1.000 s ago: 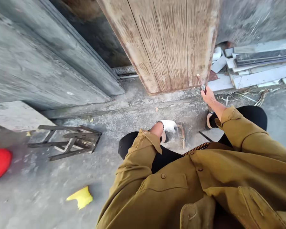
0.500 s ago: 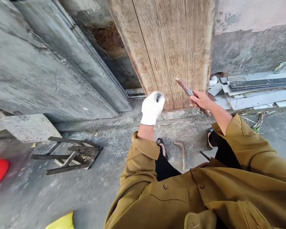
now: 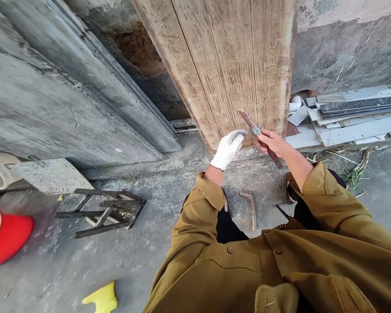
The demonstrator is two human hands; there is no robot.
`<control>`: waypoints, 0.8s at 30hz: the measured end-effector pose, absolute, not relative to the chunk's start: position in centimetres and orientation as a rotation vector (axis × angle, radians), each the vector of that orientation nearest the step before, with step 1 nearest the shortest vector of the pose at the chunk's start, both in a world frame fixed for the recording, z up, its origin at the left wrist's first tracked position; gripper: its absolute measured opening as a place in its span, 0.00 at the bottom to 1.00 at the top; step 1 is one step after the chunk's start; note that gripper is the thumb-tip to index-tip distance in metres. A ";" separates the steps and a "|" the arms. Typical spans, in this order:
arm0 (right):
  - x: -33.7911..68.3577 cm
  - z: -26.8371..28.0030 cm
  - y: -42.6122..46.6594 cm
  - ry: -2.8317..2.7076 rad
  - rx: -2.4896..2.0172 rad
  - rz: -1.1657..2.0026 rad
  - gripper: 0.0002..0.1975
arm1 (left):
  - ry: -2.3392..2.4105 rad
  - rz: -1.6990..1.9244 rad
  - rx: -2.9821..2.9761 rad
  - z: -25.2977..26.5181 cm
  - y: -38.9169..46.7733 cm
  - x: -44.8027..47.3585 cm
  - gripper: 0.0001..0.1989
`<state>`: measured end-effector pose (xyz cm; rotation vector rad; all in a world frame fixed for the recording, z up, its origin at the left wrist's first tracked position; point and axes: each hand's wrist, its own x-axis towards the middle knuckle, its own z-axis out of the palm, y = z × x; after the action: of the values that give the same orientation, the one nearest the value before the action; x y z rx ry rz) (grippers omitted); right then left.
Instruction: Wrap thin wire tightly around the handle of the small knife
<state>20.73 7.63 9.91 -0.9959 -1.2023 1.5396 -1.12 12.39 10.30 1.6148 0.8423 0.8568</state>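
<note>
My right hand (image 3: 271,143), bare, is closed around a reddish-brown wooden stick (image 3: 245,117). Silvery wire is wound round the stick just above my grip, and its lower end sticks out beneath my hand. My left hand (image 3: 230,148) wears a white knit glove with greyish fingertips; it is just left of the stick, its fingers stretched toward it and nothing visible in them. On the concrete between my feet lies a bent wooden stick (image 3: 252,208), also bound with wire. Both hands are in front of the foot of a leaning plank panel (image 3: 221,65).
A dark wooden stool (image 3: 111,213) lies tipped over at left. Beyond it are a red basin (image 3: 9,241) and a speckled board (image 3: 50,176). A yellow object (image 3: 102,298) is near the bottom edge. Strips of board (image 3: 361,134) are stacked at right; grey slabs (image 3: 68,104) lean at left.
My left hand has moved right toward the stick, its curled fingers now stretched out. My right hand still holds the stick, little moved. The view has shifted slightly.
</note>
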 end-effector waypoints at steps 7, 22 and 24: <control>22.8 10.8 7.8 -0.808 -1.017 1.628 0.23 | 0.861 0.632 1.903 10.3 9.6 -3.4 0.25; 27.9 10.9 6.7 -0.925 -1.006 1.652 0.23 | 1.395 -0.593 2.409 6.9 12.7 -3.8 0.24; 27.0 11.0 6.5 -0.980 -1.049 1.690 0.22 | 1.369 -0.499 2.369 7.0 12.9 -3.7 0.24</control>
<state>27.02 6.45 10.96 -1.0487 -0.9803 1.6904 -3.72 12.94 6.97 2.3686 1.3693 -0.4988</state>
